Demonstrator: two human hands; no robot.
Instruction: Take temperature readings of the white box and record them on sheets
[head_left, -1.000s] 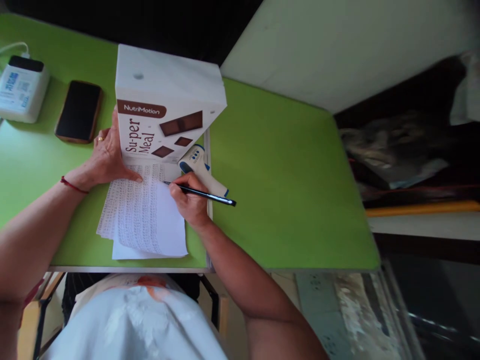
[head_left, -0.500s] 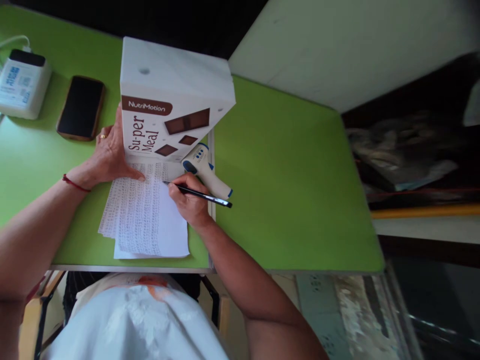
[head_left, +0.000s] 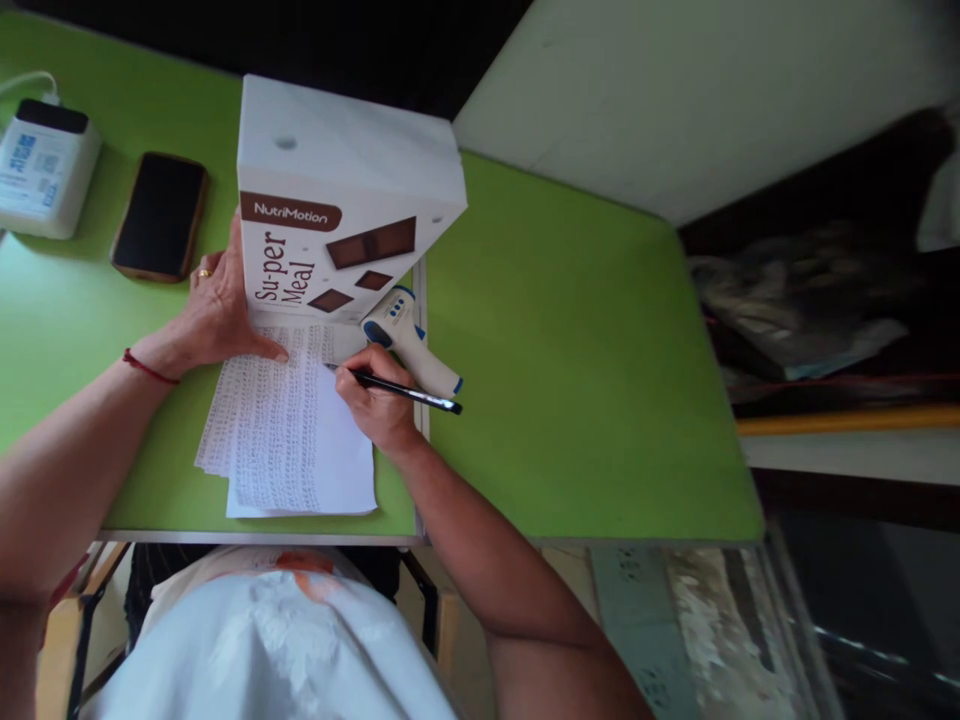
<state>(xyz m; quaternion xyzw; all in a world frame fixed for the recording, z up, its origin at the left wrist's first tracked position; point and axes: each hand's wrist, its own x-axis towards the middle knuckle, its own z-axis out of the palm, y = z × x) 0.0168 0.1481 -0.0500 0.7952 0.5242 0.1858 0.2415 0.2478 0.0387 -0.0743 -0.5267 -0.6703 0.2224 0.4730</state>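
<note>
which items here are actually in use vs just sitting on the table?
In use:
pen, held in the right hand, tip on the paper
paper, pinned under the left hand

Lying about:
box, upright behind the paper, left hand against its side
thermometer, beside the right hand
phone
white device, far left, cable attached

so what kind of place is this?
Probably a desk at a check-in or screening post: green table, infrared thermometer beside handwritten sheets, right hand writing with a pen, left hand pinning the paper.
</note>
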